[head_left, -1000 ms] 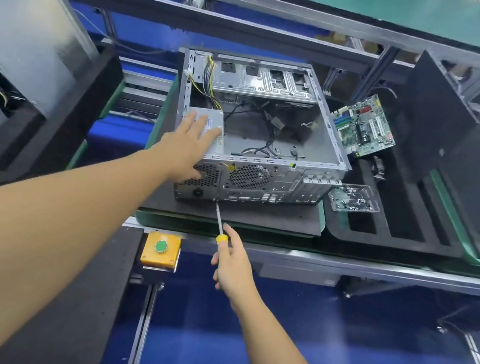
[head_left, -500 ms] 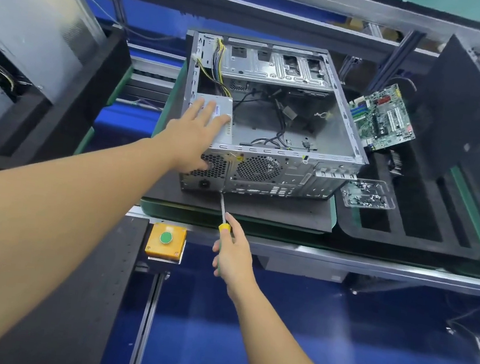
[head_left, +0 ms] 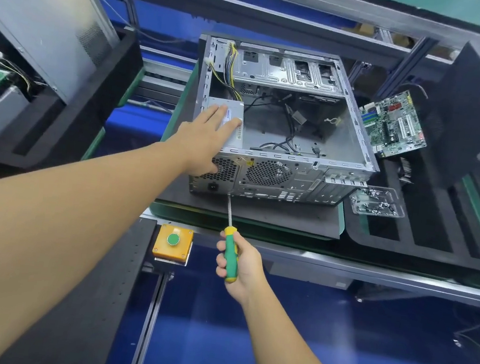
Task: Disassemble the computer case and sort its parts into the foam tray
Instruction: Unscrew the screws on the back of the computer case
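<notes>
Well to the left of the computer case (head_left: 301, 186), a grey metal panel (head_left: 42, 12) is leaning in black foam. We are reaching our left hand (head_left: 204, 138) over the case's near left corner, laying its straight, spread fingers flat on the grey power supply (head_left: 235, 120) sitting inside that corner. The case is lying on its side, open face up, rear panel facing us, loose cables trailing across its floor. We are gripping the green and yellow screwdriver (head_left: 231, 250) in our right hand (head_left: 242, 265), fingers curled round the handle, its tip touching the bottom of the case's rear panel. Right of the case the foam tray (head_left: 424, 249) is holding a clear box of screws (head_left: 377, 201) just beside the case's near right corner and a green circuit board (head_left: 394, 125) propped farther back.
</notes>
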The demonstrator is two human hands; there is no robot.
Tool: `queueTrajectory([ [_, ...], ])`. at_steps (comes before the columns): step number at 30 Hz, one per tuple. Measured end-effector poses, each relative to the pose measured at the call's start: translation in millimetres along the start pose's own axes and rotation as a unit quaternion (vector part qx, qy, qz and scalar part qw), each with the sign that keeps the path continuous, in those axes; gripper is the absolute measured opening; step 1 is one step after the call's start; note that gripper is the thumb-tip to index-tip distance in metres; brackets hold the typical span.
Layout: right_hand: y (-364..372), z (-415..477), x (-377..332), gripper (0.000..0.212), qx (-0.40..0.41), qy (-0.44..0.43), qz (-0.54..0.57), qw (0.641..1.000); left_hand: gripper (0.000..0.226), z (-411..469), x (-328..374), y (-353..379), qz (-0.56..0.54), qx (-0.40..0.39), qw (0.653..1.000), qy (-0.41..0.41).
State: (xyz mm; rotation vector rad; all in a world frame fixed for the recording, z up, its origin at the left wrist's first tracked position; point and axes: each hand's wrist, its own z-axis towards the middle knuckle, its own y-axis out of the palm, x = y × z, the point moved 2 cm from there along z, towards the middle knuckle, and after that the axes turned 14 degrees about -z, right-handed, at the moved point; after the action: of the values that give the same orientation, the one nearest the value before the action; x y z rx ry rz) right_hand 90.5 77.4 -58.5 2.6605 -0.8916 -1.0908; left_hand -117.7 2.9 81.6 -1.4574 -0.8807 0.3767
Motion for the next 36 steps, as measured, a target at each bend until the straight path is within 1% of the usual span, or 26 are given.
queueTrajectory([
  [3,11,-1,-1,0.033,-0.058,0.029,0.066,0.996,0.113,0,0,1,0.002,0.002,1.000,0.001],
  [9,3,-2,-7,0.033,-0.069,0.041,0.040,0.996,0.114,0,1,1,-0.002,0.003,1.000,0.002],
  [13,4,0,-4,0.035,-0.127,0.060,0.158,0.977,0.114,-1,0,1,0.001,0.004,1.000,0.003],
  [14,4,1,-3,0.036,-0.136,0.060,0.170,0.974,0.115,-1,0,0,0.002,0.004,1.000,0.003],
  [17,3,7,2,0.036,-0.129,0.042,0.154,0.979,0.114,-1,1,0,0.000,0.006,1.000,0.002],
  [22,9,13,9,0.036,-0.120,0.031,0.164,0.979,0.114,-1,0,0,0.001,0.012,1.000,0.008],
  [26,14,10,7,0.036,-0.077,0.016,0.107,0.991,0.113,-1,1,0,-0.003,0.015,1.000,0.006],
  [28,18,8,5,0.035,-0.022,0.006,0.044,0.999,0.113,-2,2,0,-0.004,0.016,1.000,0.005],
  [29,18,8,4,0.033,0.019,-0.004,-0.009,1.000,0.112,-2,2,0,-0.004,0.016,1.000,0.005],
  [31,18,8,0,0.028,0.112,-0.036,-0.134,0.984,0.112,-2,2,0,-0.003,0.016,1.000,0.005],
  [33,17,7,-3,0.024,0.180,-0.068,-0.218,0.957,0.112,-2,2,0,-0.002,0.016,1.000,0.004],
  [34,16,7,-5,0.023,0.192,-0.075,-0.234,0.950,0.112,-2,2,0,-0.001,0.015,1.000,0.004],
  [36,14,5,-8,0.023,0.165,-0.067,-0.238,0.955,0.113,-2,3,0,0.000,0.014,1.000,0.004],
])
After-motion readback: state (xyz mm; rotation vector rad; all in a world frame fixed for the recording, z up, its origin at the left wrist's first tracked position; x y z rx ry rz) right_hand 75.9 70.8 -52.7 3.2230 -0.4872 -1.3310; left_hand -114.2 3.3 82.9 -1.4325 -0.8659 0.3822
